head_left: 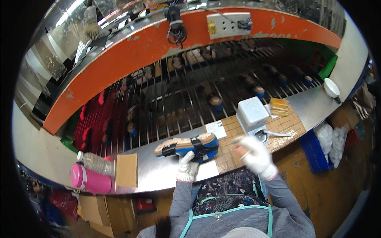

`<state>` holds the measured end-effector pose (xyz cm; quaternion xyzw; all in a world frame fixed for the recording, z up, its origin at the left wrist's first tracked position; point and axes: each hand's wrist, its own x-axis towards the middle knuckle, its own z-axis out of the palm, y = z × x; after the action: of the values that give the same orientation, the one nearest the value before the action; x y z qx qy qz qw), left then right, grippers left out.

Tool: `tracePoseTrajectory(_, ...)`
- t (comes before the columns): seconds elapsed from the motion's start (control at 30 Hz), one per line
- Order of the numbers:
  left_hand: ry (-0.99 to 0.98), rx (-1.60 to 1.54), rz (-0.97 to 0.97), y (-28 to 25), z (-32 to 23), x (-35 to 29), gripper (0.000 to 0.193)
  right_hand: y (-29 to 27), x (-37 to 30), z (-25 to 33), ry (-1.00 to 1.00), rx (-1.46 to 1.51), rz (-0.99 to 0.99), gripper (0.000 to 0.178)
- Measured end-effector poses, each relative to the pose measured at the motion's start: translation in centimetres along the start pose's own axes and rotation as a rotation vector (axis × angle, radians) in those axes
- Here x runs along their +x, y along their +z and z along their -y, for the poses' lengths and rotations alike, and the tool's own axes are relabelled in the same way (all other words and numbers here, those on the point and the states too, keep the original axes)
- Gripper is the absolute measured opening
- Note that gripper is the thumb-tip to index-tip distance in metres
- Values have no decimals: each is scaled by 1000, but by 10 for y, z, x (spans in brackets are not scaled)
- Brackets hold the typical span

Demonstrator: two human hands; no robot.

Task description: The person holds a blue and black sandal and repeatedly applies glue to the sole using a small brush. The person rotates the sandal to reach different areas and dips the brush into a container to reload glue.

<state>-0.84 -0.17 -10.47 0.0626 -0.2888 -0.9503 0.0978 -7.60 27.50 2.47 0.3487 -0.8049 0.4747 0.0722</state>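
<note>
My left hand point(187, 167), in a white glove, is closed around a shoe on a blue last point(189, 147). The shoe lies on its side, its tan sole turned up and black straps across the blue last. My right hand point(254, 156), also gloved with bare fingertips, hovers over the bench's front edge, below a white dispenser point(252, 113). Its fingers are smeared by motion, so whether they grip anything is unclear. Near that hand, a small round cup point(261, 136) at the dispenser's foot has a white-handled tool point(278, 134) leaning out of it.
Behind the metal ledge point(152, 174), a rack of rods point(178, 107) carries several shoes on lasts. A yellow block point(279, 107) and a white bowl point(331, 87) stand to the right. A pink flask point(90, 178), a clear bottle point(96, 164) and a cardboard piece point(127, 170) sit left.
</note>
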Motion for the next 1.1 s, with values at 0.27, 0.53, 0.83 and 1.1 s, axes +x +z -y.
tracePoseTrajectory(0.27,415,86,184,73,-49,-8,112,-65,-52,-155,332,-700,-94,19)
tracePoseTrajectory(0.53,516,146,110,58,-60,-27,84,-80,-69,-145,261,-679,-58,11)
tracePoseTrajectory(0.83,849,622,-277,53,-24,-32,50,-76,-56,-113,216,-883,25,29)
tracePoseTrajectory(1.1,897,771,-372,83,-23,-25,49,-78,-50,-117,169,-640,-193,15)
